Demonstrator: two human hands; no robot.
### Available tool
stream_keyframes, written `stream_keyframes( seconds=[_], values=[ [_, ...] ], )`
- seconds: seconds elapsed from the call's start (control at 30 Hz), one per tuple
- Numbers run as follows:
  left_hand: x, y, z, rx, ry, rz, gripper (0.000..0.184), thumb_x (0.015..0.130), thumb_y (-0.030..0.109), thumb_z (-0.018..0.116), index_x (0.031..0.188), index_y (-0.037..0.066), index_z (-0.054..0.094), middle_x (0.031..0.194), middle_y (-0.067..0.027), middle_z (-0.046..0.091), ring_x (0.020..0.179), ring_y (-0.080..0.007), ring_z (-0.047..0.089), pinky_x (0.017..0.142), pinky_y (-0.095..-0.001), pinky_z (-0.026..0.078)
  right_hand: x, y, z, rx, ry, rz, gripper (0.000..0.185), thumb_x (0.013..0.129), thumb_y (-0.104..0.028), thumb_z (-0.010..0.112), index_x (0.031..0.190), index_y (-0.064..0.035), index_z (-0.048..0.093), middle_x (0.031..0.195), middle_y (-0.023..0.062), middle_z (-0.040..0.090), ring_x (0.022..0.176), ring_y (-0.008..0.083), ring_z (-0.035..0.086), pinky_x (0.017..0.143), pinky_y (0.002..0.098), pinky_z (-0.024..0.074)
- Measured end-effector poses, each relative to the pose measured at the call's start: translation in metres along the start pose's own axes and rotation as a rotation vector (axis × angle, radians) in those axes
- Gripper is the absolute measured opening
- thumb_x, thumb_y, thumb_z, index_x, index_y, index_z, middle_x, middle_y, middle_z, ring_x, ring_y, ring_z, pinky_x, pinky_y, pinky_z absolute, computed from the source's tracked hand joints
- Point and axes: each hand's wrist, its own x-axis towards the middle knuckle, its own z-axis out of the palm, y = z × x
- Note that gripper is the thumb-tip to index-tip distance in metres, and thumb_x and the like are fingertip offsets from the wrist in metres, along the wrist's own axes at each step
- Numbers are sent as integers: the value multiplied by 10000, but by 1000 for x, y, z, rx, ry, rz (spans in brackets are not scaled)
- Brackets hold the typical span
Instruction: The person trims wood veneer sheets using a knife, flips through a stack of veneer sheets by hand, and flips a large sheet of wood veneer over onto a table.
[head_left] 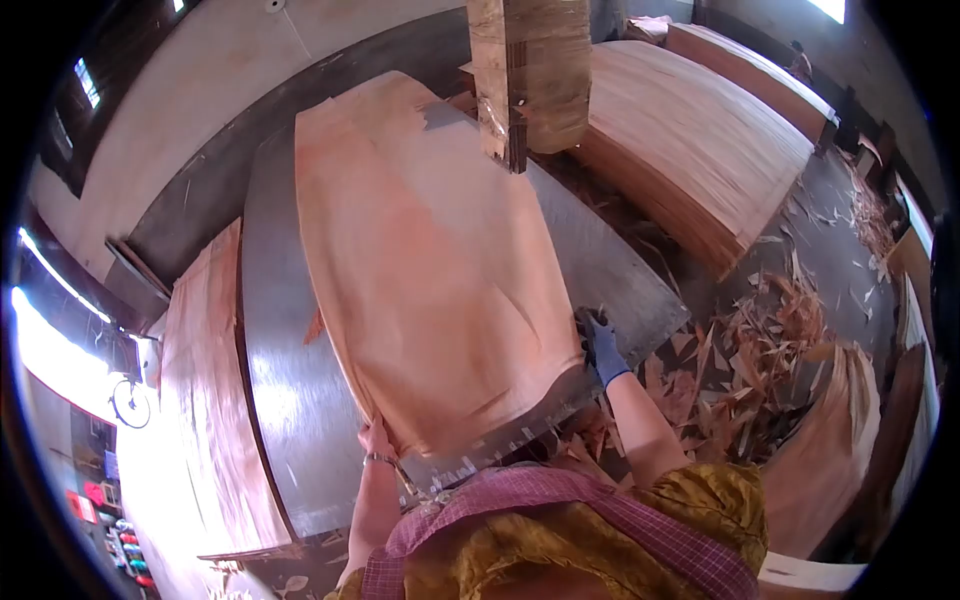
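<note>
A large, thin sheet of wood veneer (pixel 430 260), pale orange with darker blotches, lies over a smooth grey metal-topped table (pixel 285 400). At its near left corner, my left hand (pixel 375 437) is bare, with a band on the wrist, and its fingers are closed on the sheet's edge. A thin stick-like thing (pixel 406 481) shows just below that hand; I cannot make out what it is. My right hand (pixel 600 347), in a blue-grey glove with dark fingers, grips the sheet's near right edge, which lifts and ripples slightly there. The sheet's far end has a ragged notch.
A wooden post (pixel 530 80) hangs over the table's far right side. Tall veneer stacks (pixel 700 130) stand at the right, another veneer pile (pixel 215 400) at the left. Torn veneer scraps (pixel 740 370) litter the floor on my right. Far off at the upper right is a person (pixel 800 62).
</note>
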Motion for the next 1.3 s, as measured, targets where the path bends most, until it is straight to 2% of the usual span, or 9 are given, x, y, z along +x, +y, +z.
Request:
stream_keyframes(
  seconds=[0.23,0.43,0.53,0.63,0.7,0.77,0.9,1.07,1.3],
  values=[
    [-39,-6,-11,-40,-27,8,261,847,182,728,989,-8,620,876,-50,648,741,-168,632,641,-320,536,12,69,-31,-382,58,137,369,921,-439,560,884,-96,693,729,69,651,609,215,622,525,357,473],
    [-23,15,-19,-83,-119,-75,295,850,157,717,1056,-19,602,939,-83,649,791,-207,650,701,-342,562,-57,21,-42,458,-285,590,389,901,-494,587,963,-121,676,661,36,602,476,158,537,373,259,375],
    [-16,21,-27,-26,-151,-53,284,869,165,701,1062,-17,600,928,-90,647,798,-217,654,719,-350,567,-39,54,-53,384,-179,488,310,882,-409,658,982,-115,668,753,32,646,510,153,549,406,254,400],
    [-17,28,-32,97,-74,-83,284,876,180,698,1058,-17,604,914,-92,649,803,-218,656,716,-347,566,-28,52,-33,478,183,101,347,864,-323,714,1117,-93,654,813,12,650,577,168,568,506,309,465],
    [-4,20,-41,54,-123,-58,286,874,178,695,1057,-20,600,909,-94,648,801,-221,655,711,-347,565,-54,12,-22,411,291,-131,303,862,-129,706,1158,-92,651,814,-34,619,557,78,490,484,249,402],
    [-1,20,-43,47,-143,-60,288,875,177,691,1060,-21,595,903,-94,645,799,-225,654,710,-349,566,-104,-56,-12,123,307,-210,302,868,-68,682,1168,-96,651,806,-47,603,550,52,454,488,233,381],
    [-19,27,-42,115,-151,-121,302,881,181,682,1073,-25,573,903,-95,637,799,-231,654,722,-362,572,-83,-37,-30,-177,340,-604,259,885,-36,633,1135,-96,661,782,-48,592,550,37,432,492,220,365],
    [-42,4,-26,222,-238,-93,330,899,192,669,1073,-52,531,939,-104,625,817,-244,652,722,-379,580,23,51,-97,0,473,-369,168,823,-55,645,978,-85,702,705,-18,631,547,92,518,492,259,414],
    [-54,13,52,301,-280,-21,362,887,221,703,1073,-43,539,974,-106,639,847,-230,651,710,-366,572,80,-3,-118,-191,425,-191,242,783,-61,681,1012,-137,703,708,-9,632,545,128,531,481,293,432]
  ],
)
